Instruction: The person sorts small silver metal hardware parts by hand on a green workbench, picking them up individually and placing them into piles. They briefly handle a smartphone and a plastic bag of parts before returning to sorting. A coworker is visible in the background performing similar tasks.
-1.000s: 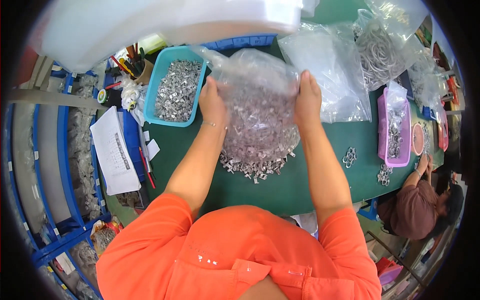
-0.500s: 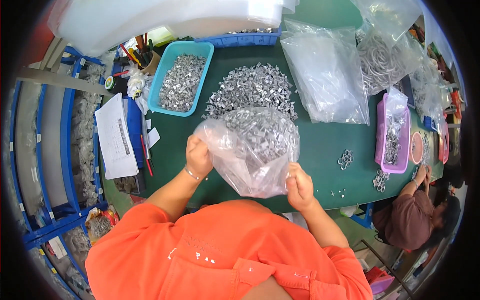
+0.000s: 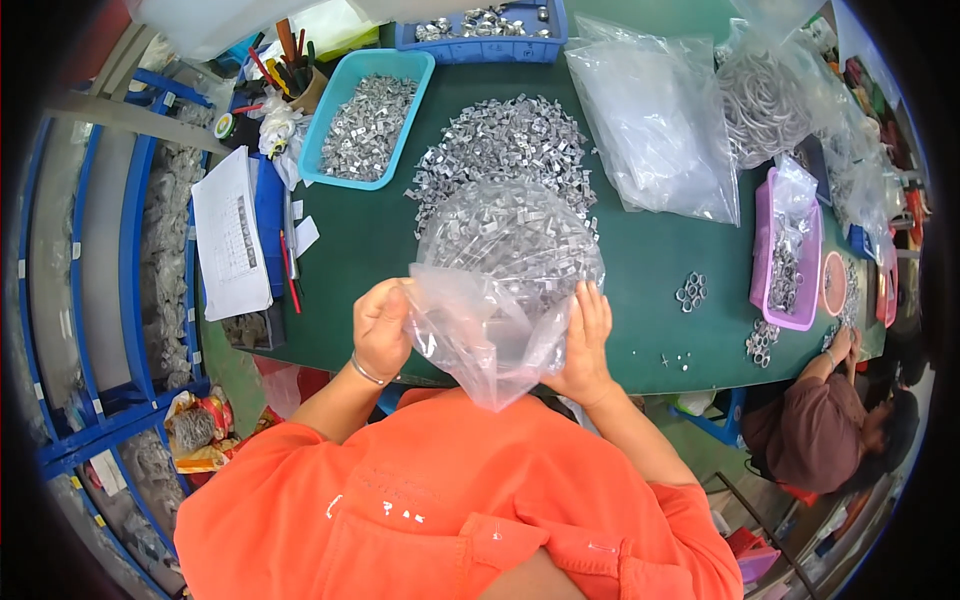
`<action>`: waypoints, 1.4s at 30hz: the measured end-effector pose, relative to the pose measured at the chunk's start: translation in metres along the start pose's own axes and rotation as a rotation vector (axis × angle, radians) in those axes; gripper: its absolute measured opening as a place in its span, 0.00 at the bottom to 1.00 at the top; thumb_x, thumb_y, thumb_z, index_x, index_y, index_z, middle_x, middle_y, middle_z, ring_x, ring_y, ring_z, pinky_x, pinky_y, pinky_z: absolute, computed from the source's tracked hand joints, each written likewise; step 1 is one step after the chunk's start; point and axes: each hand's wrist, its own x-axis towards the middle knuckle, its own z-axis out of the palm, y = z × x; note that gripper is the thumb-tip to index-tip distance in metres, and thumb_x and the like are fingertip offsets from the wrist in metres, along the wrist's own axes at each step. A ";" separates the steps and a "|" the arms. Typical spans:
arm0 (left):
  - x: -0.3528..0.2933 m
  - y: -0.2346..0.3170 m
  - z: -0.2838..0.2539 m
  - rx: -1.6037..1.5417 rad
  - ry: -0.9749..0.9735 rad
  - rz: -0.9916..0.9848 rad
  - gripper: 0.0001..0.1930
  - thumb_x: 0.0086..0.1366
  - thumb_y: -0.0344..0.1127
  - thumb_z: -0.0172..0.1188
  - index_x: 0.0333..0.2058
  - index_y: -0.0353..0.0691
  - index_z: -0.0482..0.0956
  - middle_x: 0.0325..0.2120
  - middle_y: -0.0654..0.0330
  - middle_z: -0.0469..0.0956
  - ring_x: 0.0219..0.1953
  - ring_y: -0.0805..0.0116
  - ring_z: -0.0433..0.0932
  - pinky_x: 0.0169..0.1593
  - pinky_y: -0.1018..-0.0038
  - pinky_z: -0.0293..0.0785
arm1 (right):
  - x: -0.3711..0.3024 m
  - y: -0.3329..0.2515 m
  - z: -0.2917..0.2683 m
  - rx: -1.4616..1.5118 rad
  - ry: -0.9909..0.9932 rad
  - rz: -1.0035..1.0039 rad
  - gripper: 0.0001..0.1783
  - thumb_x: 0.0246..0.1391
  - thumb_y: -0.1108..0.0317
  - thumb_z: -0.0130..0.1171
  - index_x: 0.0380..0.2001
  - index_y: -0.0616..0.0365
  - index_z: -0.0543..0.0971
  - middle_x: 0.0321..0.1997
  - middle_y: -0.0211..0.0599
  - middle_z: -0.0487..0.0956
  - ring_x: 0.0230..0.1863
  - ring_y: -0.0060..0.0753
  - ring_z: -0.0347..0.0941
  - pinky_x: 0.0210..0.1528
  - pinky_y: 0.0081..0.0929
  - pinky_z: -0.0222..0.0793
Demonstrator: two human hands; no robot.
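Between my hands is a clear plastic bag (image 3: 470,318), its loose edge toward my body. Small grey metal pieces show through its far part; I cannot tell how many lie inside and how many behind it. My left hand (image 3: 383,330) pinches the bag's left edge, fingers closed. On the other side my right hand (image 3: 586,345) grips the bag's right edge, fingers fairly straight along the plastic and thumb partly hidden. Just beyond the bag, a heap of small bent metal pieces (image 3: 500,140) is spread on the green table (image 3: 640,345).
A turquoise tray (image 3: 310,165) of similar pieces and a blue tray (image 3: 480,48) stand beyond. Flat clear bags (image 3: 650,130) lie right of the heap, near a pink basket (image 3: 810,290). Papers (image 3: 232,240) lie left. Another person (image 3: 815,435) works at far right.
The bag's near edge has come closer to my body. My right hand has shifted inward and its fingers have straightened along the bag. My left hand has moved slightly left and nearer to me.
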 end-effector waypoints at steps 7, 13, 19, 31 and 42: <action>-0.008 0.013 -0.001 -0.027 0.171 0.101 0.20 0.68 0.47 0.42 0.32 0.32 0.72 0.27 0.60 0.75 0.28 0.75 0.72 0.33 0.80 0.67 | 0.028 -0.004 0.014 -0.189 0.009 0.017 0.42 0.39 0.44 0.61 0.52 0.61 0.65 0.63 0.48 0.59 0.65 0.60 0.47 0.61 0.57 0.30; 0.018 -0.067 -0.023 0.946 0.210 0.386 0.28 0.58 0.41 0.58 0.52 0.32 0.60 0.49 0.48 0.62 0.55 0.57 0.60 0.59 0.63 0.57 | 0.040 0.024 0.031 -0.105 0.064 -0.043 0.32 0.38 0.42 0.61 0.47 0.45 0.74 0.61 0.42 0.64 0.61 0.65 0.53 0.55 0.65 0.46; 0.078 -0.130 -0.005 0.881 -0.031 0.329 0.33 0.53 0.46 0.58 0.55 0.36 0.62 0.54 0.51 0.63 0.54 0.54 0.65 0.56 0.63 0.62 | 0.069 0.032 0.038 -0.074 0.133 -0.036 0.34 0.36 0.49 0.64 0.48 0.53 0.72 0.57 0.49 0.67 0.59 0.67 0.56 0.55 0.60 0.51; 0.176 -0.112 0.010 0.627 0.309 0.477 0.13 0.64 0.33 0.49 0.43 0.33 0.73 0.40 0.57 0.75 0.41 0.63 0.75 0.44 0.72 0.70 | 0.156 0.056 0.033 -0.177 0.016 0.132 0.44 0.30 0.54 0.71 0.54 0.59 0.67 0.55 0.50 0.68 0.60 0.49 0.59 0.60 0.44 0.52; 0.069 -0.004 -0.015 -0.048 -0.184 0.282 0.13 0.56 0.30 0.59 0.40 0.32 0.75 0.34 0.61 0.77 0.35 0.76 0.74 0.38 0.79 0.71 | 0.062 -0.012 -0.037 0.733 -0.052 0.354 0.29 0.28 0.65 0.74 0.39 0.60 0.76 0.44 0.36 0.75 0.46 0.30 0.69 0.49 0.28 0.64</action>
